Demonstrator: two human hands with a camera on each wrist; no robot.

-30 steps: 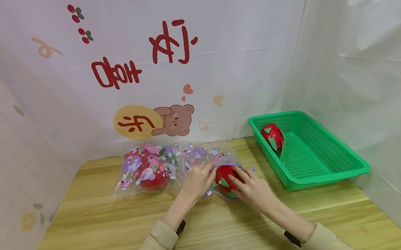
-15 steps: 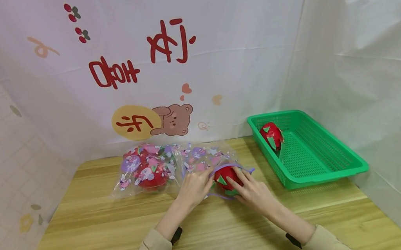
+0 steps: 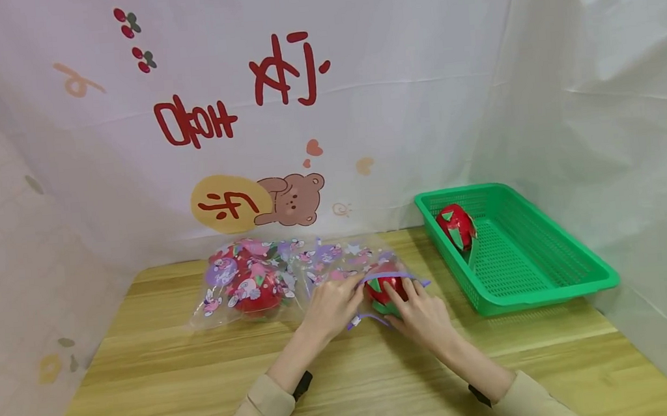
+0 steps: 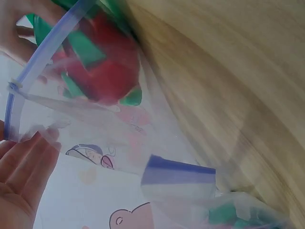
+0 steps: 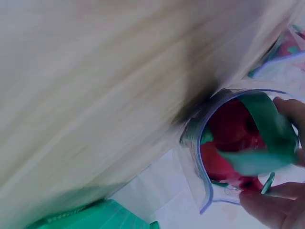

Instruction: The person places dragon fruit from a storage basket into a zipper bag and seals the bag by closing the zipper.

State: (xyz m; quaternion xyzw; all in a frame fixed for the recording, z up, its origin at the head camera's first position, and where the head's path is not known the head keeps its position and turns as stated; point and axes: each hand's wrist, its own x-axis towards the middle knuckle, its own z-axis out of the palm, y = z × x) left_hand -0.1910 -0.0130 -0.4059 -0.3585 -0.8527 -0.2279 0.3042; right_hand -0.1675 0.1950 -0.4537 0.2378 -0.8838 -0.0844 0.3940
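Note:
A red dragon fruit with green scales [image 3: 379, 296] sits in the mouth of a clear printed zip bag [image 3: 331, 254] with a purple edge. My left hand [image 3: 331, 305] pinches the bag's rim on the left side; in the left wrist view its fingers [image 4: 28, 167] lie against the film. Over the fruit's near right side, my right hand [image 3: 427, 318] holds it with spread, bent fingers. The right wrist view looks into the round bag opening, where the fruit [image 5: 224, 162] fills much of the space. The fruit's far part is behind plastic.
Left of the hands lies another printed bag [image 3: 211, 302] with red and green fruit inside. A green plastic basket [image 3: 529, 300] stands at the right, with one dragon fruit [image 3: 457, 227] at its left wall. A white printed cloth [image 3: 389, 99] hangs behind the wooden table [image 3: 177, 390].
The dragon fruit has turned and sits slightly deeper in the bag, with the purple rim now across its top. Both hands have shifted only a little.

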